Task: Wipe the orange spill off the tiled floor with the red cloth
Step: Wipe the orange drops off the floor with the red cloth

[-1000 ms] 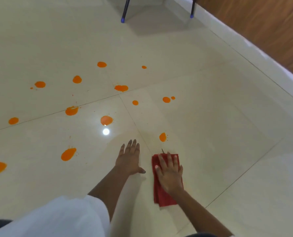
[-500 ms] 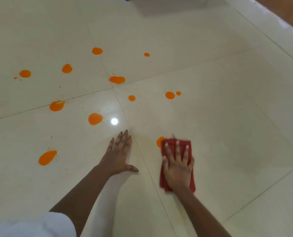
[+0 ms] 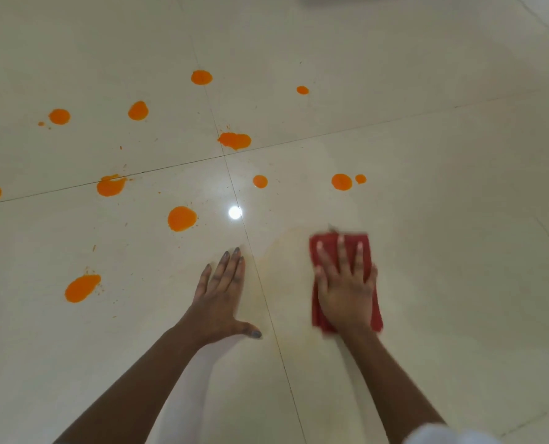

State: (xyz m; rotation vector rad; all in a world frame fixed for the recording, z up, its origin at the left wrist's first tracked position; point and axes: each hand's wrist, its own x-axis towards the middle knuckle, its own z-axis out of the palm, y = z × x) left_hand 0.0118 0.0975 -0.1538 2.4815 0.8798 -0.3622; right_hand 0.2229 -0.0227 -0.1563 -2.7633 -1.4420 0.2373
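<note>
Roughly a dozen blots of the orange spill (image 3: pixel 182 218) remain on the tiled floor (image 3: pixel 459 219), scattered ahead of us and to our left, so we judge the job barely begun: one patch done, nearly all left. The red cloth (image 3: pixel 350 245) lies folded flat on the tile just right of the grout line (image 3: pixel 260 283), under our right hand (image 3: pixel 347 286). Its fingers (image 3: pixel 340 251) are straight and spread, pressing down on the cloth rather than gripping it. Our left hand (image 3: pixel 218 299) lies flat on the floor just left of that line, fingers straight and close together, thumb out, holding nothing; we read it as a prop. A faint yellowish film (image 3: pixel 282 261) marks the tile between the hands, beside the cloth. Against half a second back: the blot then touching the cloth's far left corner no longer shows, and the film lies about where it was. A full second back the cloth lay short of that blot. The left hand keeps its flat pose throughout.
</note>
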